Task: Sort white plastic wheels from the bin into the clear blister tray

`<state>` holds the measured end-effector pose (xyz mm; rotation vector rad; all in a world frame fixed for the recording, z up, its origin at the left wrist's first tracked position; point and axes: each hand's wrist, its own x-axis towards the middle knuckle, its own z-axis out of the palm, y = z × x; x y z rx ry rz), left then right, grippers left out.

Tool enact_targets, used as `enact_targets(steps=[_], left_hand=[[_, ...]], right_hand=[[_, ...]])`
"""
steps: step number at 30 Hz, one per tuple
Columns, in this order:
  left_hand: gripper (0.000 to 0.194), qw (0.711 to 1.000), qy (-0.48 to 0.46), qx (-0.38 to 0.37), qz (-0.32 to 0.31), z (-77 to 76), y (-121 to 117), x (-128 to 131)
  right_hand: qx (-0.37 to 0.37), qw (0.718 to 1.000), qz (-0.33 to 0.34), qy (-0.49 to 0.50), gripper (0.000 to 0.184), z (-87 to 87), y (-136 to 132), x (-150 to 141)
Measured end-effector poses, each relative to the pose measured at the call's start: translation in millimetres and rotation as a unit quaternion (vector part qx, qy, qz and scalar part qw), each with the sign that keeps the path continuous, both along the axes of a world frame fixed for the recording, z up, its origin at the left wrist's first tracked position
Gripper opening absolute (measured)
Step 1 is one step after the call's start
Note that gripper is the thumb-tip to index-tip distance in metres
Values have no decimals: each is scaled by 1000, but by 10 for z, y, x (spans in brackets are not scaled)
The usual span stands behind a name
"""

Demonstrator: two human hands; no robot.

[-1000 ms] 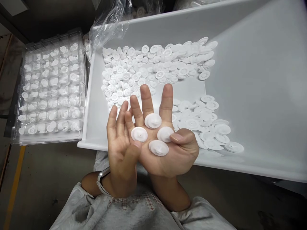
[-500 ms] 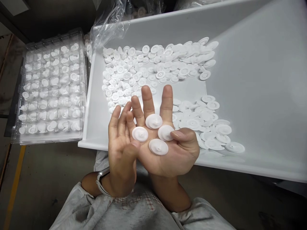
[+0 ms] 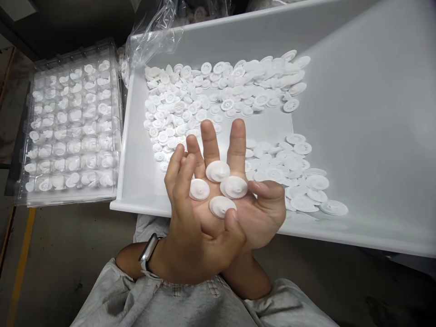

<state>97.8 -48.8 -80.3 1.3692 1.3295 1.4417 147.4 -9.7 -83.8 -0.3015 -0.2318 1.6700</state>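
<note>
Presently, four white gears rest on your flat, open right hand; your left hand, also unclenched, thumbs the nearest one. Many loose gears in the white bin look left to handle, while white parts already occupy the clear tray at left.

Pale grey bin | white discs are carried in two groups | larger heap is spread from the left wall along the far side | smaller pile is gathered nearer the front edge, discs overlapped | clear plastic film is draped over the far left corner
</note>
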Motion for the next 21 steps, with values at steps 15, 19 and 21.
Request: enact_targets(steps=[15,19,21], left_hand=[[46,997,-70,-33,30,86,24,12],[43,992,-115,-52,22,137,48,2],[43,974,-190,-120,8,160,65,16]], right_hand=[[-3,1000,-10,-28,61,-4,-10,-7],[0,1000,-6,-8,57,-20,-1,7],[-2,1000,-5,2,56,-23,0,10]])
